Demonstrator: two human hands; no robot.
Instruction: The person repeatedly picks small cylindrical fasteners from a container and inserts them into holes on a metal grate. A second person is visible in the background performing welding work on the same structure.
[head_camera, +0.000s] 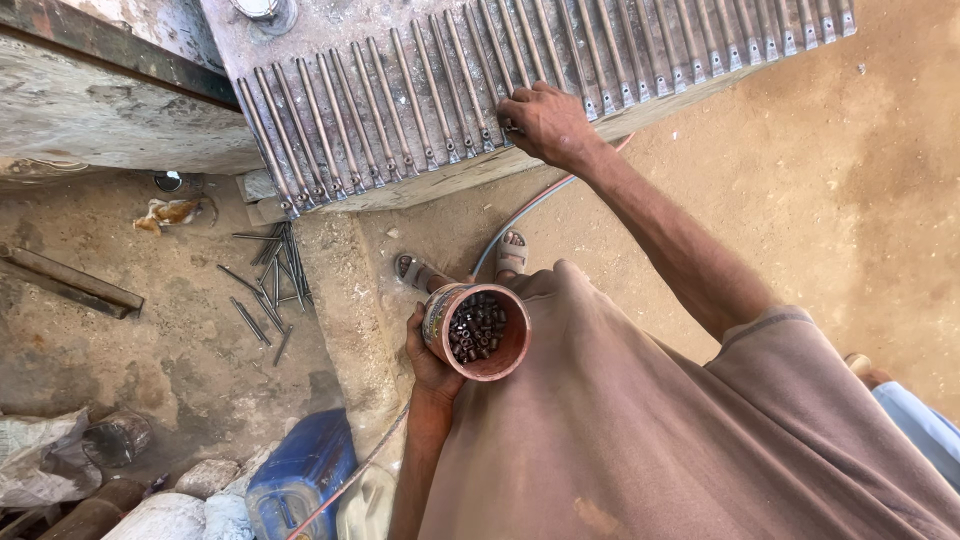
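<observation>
While the head camera looks straight down, far left shows a flat metal bar lying on the dirt floor, with a crumpled sack and stones below it. Next right: loose steel rods scattered on the floor, just under the edge of the workbench. Blue jerrycan sits at bottom, below those rods. On the bench, a long row of steel rods lies side by side, parallel, ends lined up along the near edge.

Left hand is wrapped around a round reddish cup, fingers clamped on its side wall, held at waist height against the brown garment. Cup is upright, open top facing the camera, partly filled with small dark metal sleeves.

Thin hose runs along the sandy ground past two sandalled feet.

Right hand reaches out to the bench, fingers bent and together, tips pressed on the rod ends at the near edge. Cannot tell if it pinches a sleeve.
</observation>
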